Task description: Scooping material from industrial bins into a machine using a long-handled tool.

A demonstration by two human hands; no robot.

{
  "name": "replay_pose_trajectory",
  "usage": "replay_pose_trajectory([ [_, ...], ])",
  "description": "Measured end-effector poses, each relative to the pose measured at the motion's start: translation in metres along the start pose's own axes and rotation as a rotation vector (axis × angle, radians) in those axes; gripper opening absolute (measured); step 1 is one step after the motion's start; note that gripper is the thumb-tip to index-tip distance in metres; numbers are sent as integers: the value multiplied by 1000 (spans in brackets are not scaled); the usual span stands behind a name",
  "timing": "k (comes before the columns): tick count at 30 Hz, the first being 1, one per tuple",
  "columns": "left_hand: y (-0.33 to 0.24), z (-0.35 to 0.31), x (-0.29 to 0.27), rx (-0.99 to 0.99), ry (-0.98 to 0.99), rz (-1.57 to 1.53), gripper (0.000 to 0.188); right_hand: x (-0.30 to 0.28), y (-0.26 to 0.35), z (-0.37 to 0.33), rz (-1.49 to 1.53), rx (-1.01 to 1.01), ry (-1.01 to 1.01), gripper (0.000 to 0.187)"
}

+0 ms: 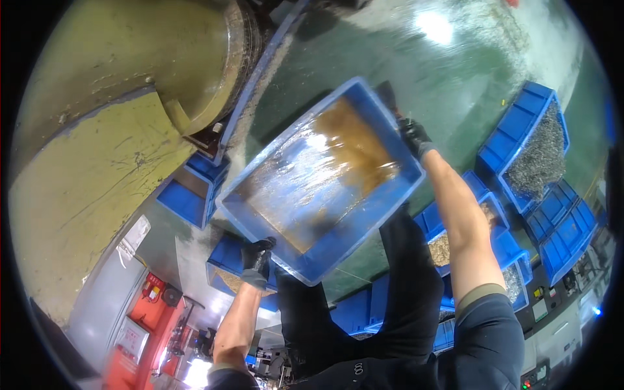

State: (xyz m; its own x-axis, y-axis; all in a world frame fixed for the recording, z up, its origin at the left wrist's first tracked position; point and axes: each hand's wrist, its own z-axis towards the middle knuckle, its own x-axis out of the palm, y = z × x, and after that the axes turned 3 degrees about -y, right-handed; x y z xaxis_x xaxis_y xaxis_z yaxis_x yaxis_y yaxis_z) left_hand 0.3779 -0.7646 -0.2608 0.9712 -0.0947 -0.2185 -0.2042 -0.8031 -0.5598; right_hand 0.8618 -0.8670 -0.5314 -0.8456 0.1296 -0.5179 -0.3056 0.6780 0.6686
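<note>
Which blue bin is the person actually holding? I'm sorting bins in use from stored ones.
The tilted blue bin, oily and wet inside, gripped by the left hand and right hand; the others rest on the floor.

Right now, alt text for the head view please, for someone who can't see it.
Two gloved hands hold up a blue plastic bin, wet and brown-stained inside: the left hand grips its near edge, the right hand its far corner. Behind it stands a large yellow machine; more blue bins of grey metal scrap sit on the green floor.

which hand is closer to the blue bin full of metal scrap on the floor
Right. The right hand grips the held blue tray's far edge, toward the scrap bin; the left hand grips the opposite edge, farther away.
</note>
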Motion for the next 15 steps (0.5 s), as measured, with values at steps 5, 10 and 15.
replay_pose_trajectory([
  [5, -33, -6, 25, -32, -85, 186, 2, -34, 1, -11, -21, 172, 188, 41],
  [10, -42, -18, -17, 200, 66, 500, 5, -122, 95, -72, 53, -82, -1, 50],
  [15, -140, -104, 58, 207, 188, 756, 36, -266, 166, -158, 57, -23, -84, 50],
])
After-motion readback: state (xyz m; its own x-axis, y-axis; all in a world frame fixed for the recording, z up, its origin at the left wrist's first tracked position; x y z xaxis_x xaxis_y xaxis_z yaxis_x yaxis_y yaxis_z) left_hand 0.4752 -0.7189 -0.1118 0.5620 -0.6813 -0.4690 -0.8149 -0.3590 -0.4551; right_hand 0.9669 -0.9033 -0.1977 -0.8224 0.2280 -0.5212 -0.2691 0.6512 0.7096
